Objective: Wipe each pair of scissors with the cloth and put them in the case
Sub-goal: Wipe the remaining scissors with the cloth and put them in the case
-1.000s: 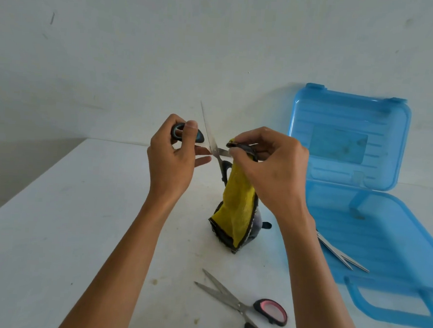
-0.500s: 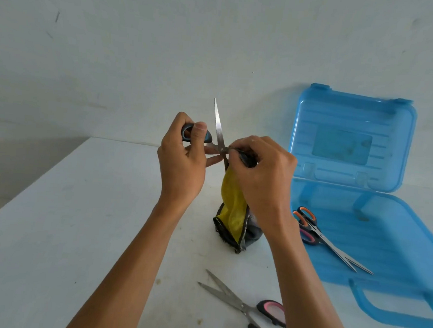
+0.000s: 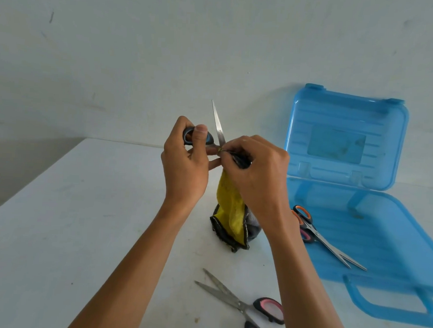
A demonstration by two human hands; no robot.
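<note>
Head view, at the centre of the frame: both hands are raised above the white table (image 3: 80, 219), working on one pair of scissors with a black-and-blue handle (image 3: 219, 128). The left hand (image 3: 185, 167) is curled round the handle loop, thumb laid across its front, and holds the scissors so that one blade points up toward the wall. The right hand (image 3: 255, 176) is closed just beside it, its fingertips pinching the yellow cloth with a dark edge (image 3: 229, 207) against the scissors near the pivot; the second blade is hidden by this hand and the cloth. The cloth hangs down from that grip, and its lower end sits bunched on the table between the two forearms. At the right of the frame the blue case (image 3: 383, 237) lies open, its lid (image 3: 347, 116) standing up against the wall. A pair of orange-handled scissors (image 3: 327, 244) lies inside the base near its left edge, the handles partly behind the right wrist and the blade tips pointing to the lower right. At the bottom centre a pair of pink-handled scissors (image 3: 232, 300) lies on the table outside the case, blades parted and pointing to the upper left.
</note>
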